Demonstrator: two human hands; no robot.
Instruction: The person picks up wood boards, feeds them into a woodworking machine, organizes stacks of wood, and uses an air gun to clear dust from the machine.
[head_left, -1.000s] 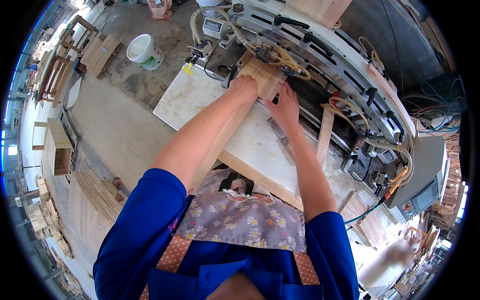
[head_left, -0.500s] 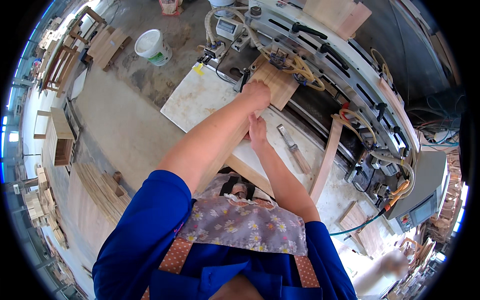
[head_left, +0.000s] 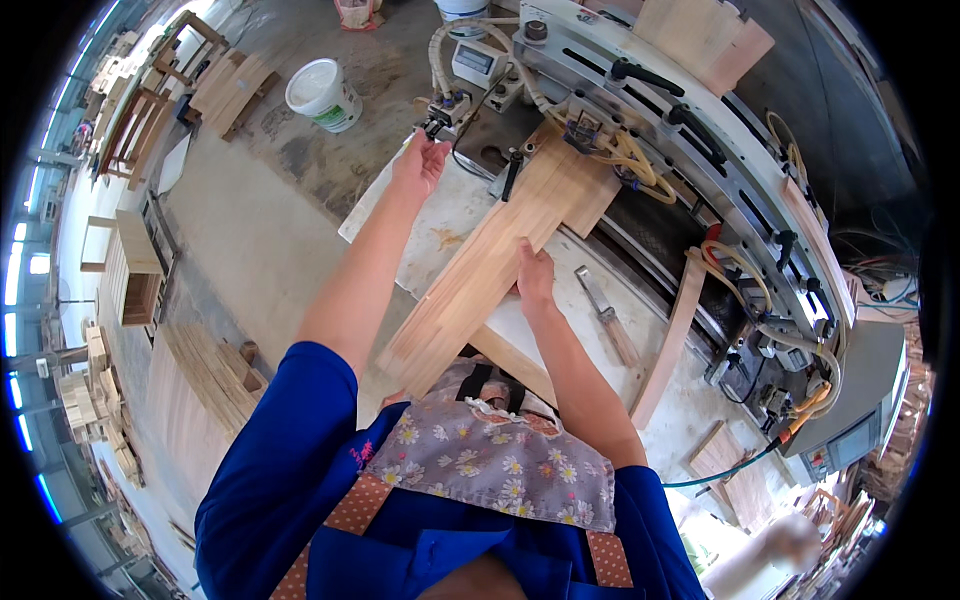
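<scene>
A long pale wooden board (head_left: pixel 470 270) runs from beside my apron up to the machine's clamping end. My right hand (head_left: pixel 536 275) grips its right edge, thumb on top and fingers mostly hidden beneath. My left hand (head_left: pixel 422 168) reaches past the board, its fingers curled at a small black lever (head_left: pixel 437 124) on the valve block. Another wooden piece (head_left: pixel 590 195) lies against the long board's far right side, below the hoses. A black clamp handle (head_left: pixel 513 176) stands by the board's left edge. On the white tabletop (head_left: pixel 570 325), a chisel (head_left: pixel 606 315) rests right of my right hand.
The machine's metal beam (head_left: pixel 690 110) arches across the far right side, with black handles and yellowish hoses (head_left: pixel 640 170). A wooden strip (head_left: pixel 668 340) leans across the table's right part. A white bucket (head_left: pixel 325 95) stands on the floor at the far left. A control box (head_left: pixel 850 410) is at right.
My left hand has left the board and moved left to the black lever. My right hand stays at the board's edge. More of the board's broad face now shows.
</scene>
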